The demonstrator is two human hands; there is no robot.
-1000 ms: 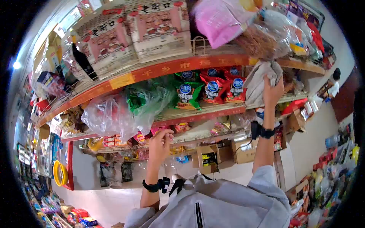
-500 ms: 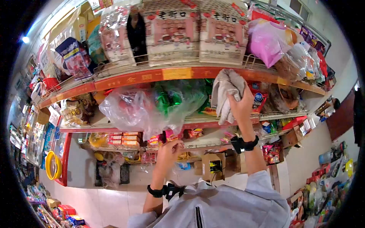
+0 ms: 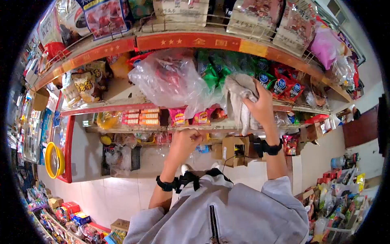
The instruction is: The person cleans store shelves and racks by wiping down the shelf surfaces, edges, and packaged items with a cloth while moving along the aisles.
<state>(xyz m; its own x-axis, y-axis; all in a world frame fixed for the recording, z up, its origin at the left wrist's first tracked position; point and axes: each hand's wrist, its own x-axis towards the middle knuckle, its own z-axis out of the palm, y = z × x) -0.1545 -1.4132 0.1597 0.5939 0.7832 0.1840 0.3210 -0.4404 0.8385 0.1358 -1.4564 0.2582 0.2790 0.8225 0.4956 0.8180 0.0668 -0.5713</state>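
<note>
A grey-white cloth (image 3: 239, 99) is bunched in my right hand (image 3: 262, 106), hanging before the middle shelf (image 3: 178, 106). Behind and beside it lie green snack bags (image 3: 211, 75) and red snack bags (image 3: 287, 86). My left hand (image 3: 186, 143) is curled in front of the lower shelf, below pink packets (image 3: 178, 117); whether anything is between its fingers cannot be made out. A clear plastic bag (image 3: 168, 79) with red contents lies on the middle shelf, left of the cloth.
Above runs the upper shelf's red edge strip (image 3: 187, 42), with large packaged bags standing on it. A yellow basin (image 3: 55, 160) hangs at the left. An open cardboard box (image 3: 235, 151) and a black crate (image 3: 135, 157) are low down. Goods are piled at the right (image 3: 333, 191).
The view has shifted left along the shelves. My right hand has carried the cloth leftward from the red snack bags to the green ones. My left hand stays curled, low before the shelves.
</note>
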